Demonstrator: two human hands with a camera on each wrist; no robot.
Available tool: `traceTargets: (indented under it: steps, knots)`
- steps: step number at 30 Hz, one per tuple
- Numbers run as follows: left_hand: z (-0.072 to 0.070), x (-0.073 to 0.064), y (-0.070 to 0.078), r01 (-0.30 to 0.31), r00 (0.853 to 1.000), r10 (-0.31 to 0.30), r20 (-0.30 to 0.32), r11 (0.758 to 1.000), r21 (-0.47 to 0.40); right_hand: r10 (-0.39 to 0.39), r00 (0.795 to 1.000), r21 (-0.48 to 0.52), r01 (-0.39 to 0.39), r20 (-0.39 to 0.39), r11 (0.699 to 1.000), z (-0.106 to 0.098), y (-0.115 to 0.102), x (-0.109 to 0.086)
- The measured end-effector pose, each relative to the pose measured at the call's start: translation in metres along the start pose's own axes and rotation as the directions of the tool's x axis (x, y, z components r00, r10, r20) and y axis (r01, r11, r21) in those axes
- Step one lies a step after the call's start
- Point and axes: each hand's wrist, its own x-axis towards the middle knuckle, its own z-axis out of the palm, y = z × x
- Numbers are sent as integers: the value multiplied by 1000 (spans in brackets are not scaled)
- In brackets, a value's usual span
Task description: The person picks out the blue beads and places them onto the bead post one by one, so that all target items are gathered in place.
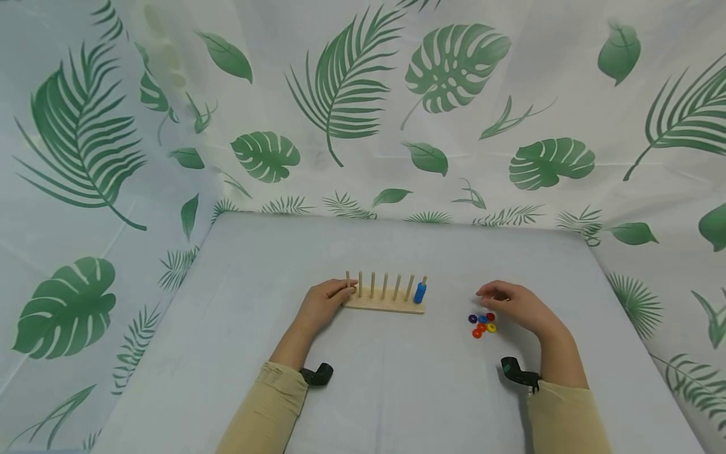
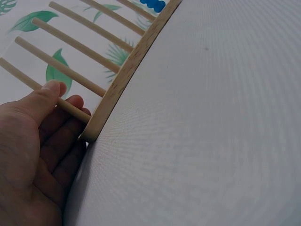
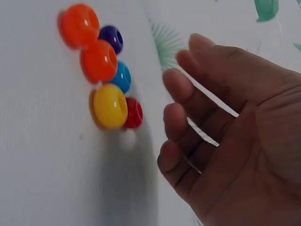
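A wooden peg rack (image 1: 386,307) with a row of upright pegs stands on the white table. Blue beads (image 1: 420,293) are stacked on its rightmost peg. My left hand (image 1: 320,306) holds the rack's left end, with the thumb and fingers about the end peg (image 2: 73,110) in the left wrist view. To the right, my right hand (image 1: 518,306) hovers just beyond a small group of loose beads, its fingers loosely bent and nothing between them. In the right wrist view these include a yellow bead (image 3: 109,107), a red bead (image 3: 135,113), two orange beads (image 3: 99,62), a light blue bead (image 3: 122,77) and a purple bead (image 3: 112,38).
The white-covered table (image 1: 380,384) extends around the rack and beads. White cloth walls (image 1: 374,170) with green leaf prints rise at the back and both sides. A black wrist device (image 1: 317,375) sits at the left wrist, another black device (image 1: 518,373) at the right.
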Motion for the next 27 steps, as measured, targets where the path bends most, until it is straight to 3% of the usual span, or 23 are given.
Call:
traceTargets:
  steps: [6, 14, 20, 27]
  knots:
    - [0, -1, -1, -1, 1000, 1, 2, 1000, -4, 64, 996, -22, -63, 63, 998, -2, 12, -3]
    - [0, -1, -1, -24, 1000, 24, -5, 1000, 9, 30, 994, -33, -26, 110, 999, 2, 16, -4]
    - [-1, -1, 0, -20, 1000, 21, -5, 1000, 14, 11, 994, -53, -5, 106, 999, 5, 14, -1]
    - [-1, -1, 1, -21, 1000, 21, -3, 1000, 8, 93, 993, -45, -90, 76, 995, 8, 13, 5]
